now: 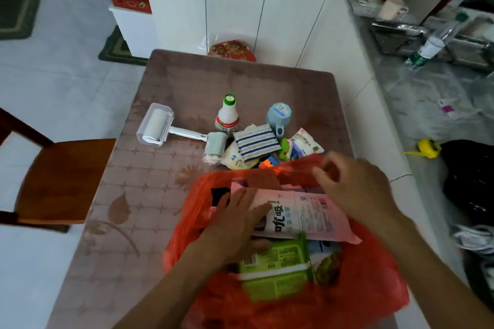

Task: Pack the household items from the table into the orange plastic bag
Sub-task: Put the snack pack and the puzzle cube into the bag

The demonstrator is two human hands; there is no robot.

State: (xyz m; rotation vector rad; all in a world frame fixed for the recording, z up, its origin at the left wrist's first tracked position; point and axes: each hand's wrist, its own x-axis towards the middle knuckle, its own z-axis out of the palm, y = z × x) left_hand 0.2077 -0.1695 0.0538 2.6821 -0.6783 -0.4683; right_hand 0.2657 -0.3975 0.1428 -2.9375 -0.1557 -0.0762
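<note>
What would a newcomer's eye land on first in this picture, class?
The bright orange bag fills the near end of the table, a pink packet and a green packet in its mouth. The left hand holds the pink packet; the blurred right hand is by the bag's far rim. Behind the bag stands a white bottle, a lint roller to its left.

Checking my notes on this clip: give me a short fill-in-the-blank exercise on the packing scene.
The packet that the left hand grips is ____ in colour.
The white bottle has a ____ cap.
The lint roller lies to the bottle's ____.
The green packet lies ____ the orange bag.
Missing words: pink; green; left; inside.
</note>
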